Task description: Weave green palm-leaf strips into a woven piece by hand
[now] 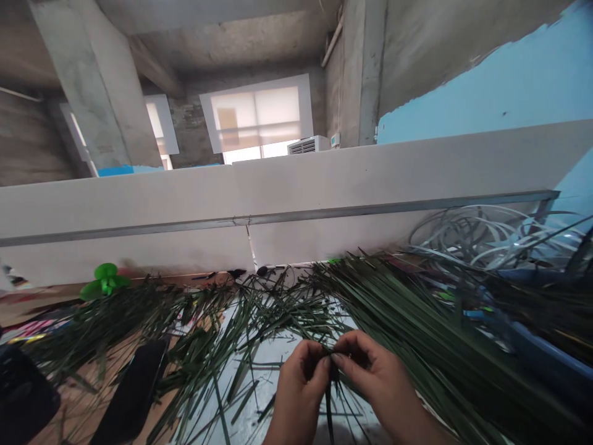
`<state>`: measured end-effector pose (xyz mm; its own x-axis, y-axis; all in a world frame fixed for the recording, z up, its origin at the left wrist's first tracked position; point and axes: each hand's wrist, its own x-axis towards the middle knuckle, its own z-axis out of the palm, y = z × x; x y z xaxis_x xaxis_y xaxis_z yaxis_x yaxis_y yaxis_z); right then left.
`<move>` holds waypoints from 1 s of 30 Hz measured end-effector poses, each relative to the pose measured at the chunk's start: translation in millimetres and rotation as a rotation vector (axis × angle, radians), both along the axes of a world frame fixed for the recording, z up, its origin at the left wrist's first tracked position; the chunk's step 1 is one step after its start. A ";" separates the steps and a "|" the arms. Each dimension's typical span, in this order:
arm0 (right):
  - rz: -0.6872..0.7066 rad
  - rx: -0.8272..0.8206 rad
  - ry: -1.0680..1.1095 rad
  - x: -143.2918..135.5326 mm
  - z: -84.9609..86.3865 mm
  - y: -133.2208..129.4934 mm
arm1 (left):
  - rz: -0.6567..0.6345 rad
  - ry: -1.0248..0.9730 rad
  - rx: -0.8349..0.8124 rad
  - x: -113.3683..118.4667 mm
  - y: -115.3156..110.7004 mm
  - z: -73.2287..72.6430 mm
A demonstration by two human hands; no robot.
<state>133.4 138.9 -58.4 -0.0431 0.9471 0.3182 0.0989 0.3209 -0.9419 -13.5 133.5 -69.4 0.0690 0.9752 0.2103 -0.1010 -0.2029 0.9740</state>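
Near the bottom centre, my left hand [301, 384] and my right hand [376, 376] meet, thumbs and index fingers pinched together on a small dark green leaf piece [330, 395]. Thin dark strips hang down from it between the two hands. The fingertips cover most of the piece, so its shape is unclear. Cut green leaf strips [282, 315] lie scattered on the pale work surface [273, 352] beyond and left of my hands. A thick bundle of long green leaves [417, 315] lies close by my right hand.
A black phone [132, 392] lies at the lower left, with a dark object [25, 392] beside it. A green plastic item [105, 281] stands farther back. On the right are a blue container [551, 352] and coiled pale strips [467, 235]. A white partition [296, 185] runs behind.
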 end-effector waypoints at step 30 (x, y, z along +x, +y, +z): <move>0.133 -0.059 -0.090 3.6 9.8 0.3 | -0.063 -0.279 -0.199 -0.2 1.1 11.6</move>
<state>137.0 139.2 -48.6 -0.1951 0.9479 0.2517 0.1440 0.2815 -0.9487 -13.7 134.6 -57.8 0.0973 0.9946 0.0355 -0.3756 0.0037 0.9268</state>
